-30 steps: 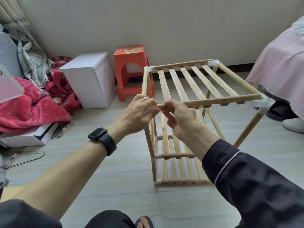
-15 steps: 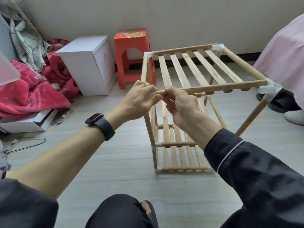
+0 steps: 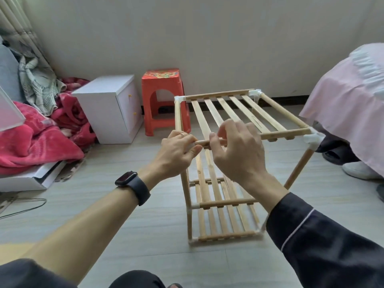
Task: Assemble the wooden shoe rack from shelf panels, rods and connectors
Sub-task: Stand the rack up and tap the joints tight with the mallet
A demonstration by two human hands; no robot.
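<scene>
Presently, left hand (image 3: 178, 154) pinches the end of the shoe rack (image 3: 299, 165) top front rod (image 3: 286, 133), right hand (image 3: 239, 154) fingers curled round it alongside.

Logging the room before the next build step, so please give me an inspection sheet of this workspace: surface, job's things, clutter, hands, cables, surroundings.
Surface: grey plank floor; the rack stands on it.
Job's things: three-tier wooden shoe rack, upright; white connector at its top front right corner; front rail of the top shelf.
Clutter: red blanket and white box at the left.
Grippers (hands): left hand pinches the front rail's left end; right hand curls over the rail just beside it.
Cables: thin wire loop on the floor at the left; cannot tell what it is.
Surroundings: white cabinet and red stool by the wall; pink cloth at the right, white shoe below it.
</scene>
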